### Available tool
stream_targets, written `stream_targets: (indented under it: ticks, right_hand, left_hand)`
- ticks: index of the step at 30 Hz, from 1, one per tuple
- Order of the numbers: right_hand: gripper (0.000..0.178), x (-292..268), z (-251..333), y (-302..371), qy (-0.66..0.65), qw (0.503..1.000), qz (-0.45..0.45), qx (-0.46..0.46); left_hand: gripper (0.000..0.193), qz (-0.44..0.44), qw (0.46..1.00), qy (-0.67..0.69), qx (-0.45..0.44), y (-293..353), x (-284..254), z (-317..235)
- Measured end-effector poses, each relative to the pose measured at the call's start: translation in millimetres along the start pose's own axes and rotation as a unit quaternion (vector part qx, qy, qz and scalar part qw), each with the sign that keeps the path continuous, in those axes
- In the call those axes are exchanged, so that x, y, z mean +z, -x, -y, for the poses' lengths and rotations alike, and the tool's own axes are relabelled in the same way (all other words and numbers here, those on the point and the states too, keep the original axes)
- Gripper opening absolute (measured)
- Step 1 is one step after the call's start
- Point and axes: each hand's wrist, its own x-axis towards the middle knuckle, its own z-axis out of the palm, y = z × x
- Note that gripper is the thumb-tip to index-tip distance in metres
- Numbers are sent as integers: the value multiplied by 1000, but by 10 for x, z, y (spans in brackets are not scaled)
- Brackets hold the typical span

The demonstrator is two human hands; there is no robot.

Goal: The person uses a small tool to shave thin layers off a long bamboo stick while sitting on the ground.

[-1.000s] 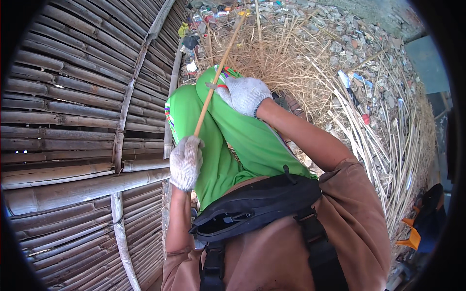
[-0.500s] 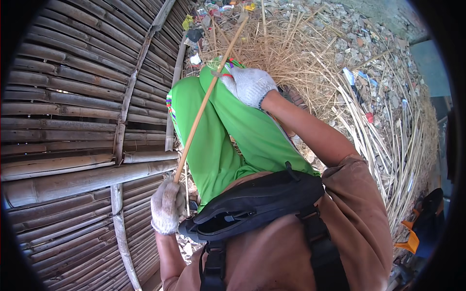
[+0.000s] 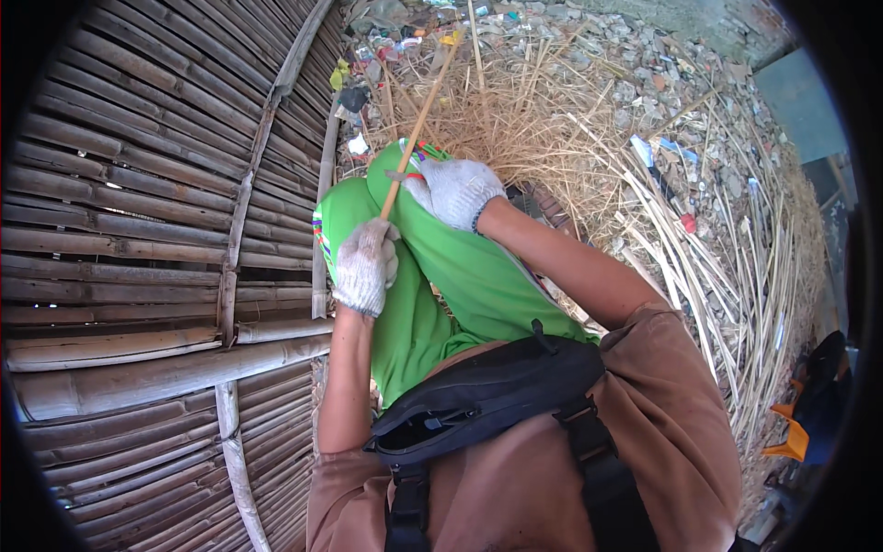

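Note:
In a white knit glove, my left hand (image 3: 364,265) is closed around a thin tan bamboo strip (image 3: 425,112) above my left knee. The strip slants away from me past my knees; any part nearer than the hand is hidden. My right hand (image 3: 456,193), gloved too, rests by my right knee and grips a small knife (image 3: 397,176). Some red shows at its handle, mostly covered by the fingers. The knife's short blade lies across the strip, just beyond my left fingers.
A wall of bamboo slats (image 3: 138,221) rises close on my left. Dry straw-like shavings (image 3: 524,115) cover the stony ground ahead. Long pale strips (image 3: 708,294) lie in a bundle on the right, near an orange and dark object (image 3: 789,431). A black waist bag (image 3: 487,391) sits at my lap.
My left hand has moved forward from beside my hip to just short of the knife. The far end of the strip stays about where it was. My right hand hardly moves.

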Motion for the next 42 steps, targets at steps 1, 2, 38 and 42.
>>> stream_targets:
  ticks: [1, 2, 38, 42]
  right_hand:
    - [61, -21, -6, -10, -8, 1000, -4, -5]
    - [61, -14, -43, -28, -15, 1000, -9, -11]
    - [59, -6, 90, 5, 9, 999, -29, -21]
    - [61, 1, 22, -3, 3, 1000, -5, 8]
  left_hand:
    - [33, -1, 1000, -6, 2, 198, -58, -1]
    - [34, -18, 1000, -12, -10, 392, -96, 16]
    - [30, -129, 696, -643, 292, -291, 83, -49]
    - [26, -127, 693, -658, 266, 256, 2, 41]
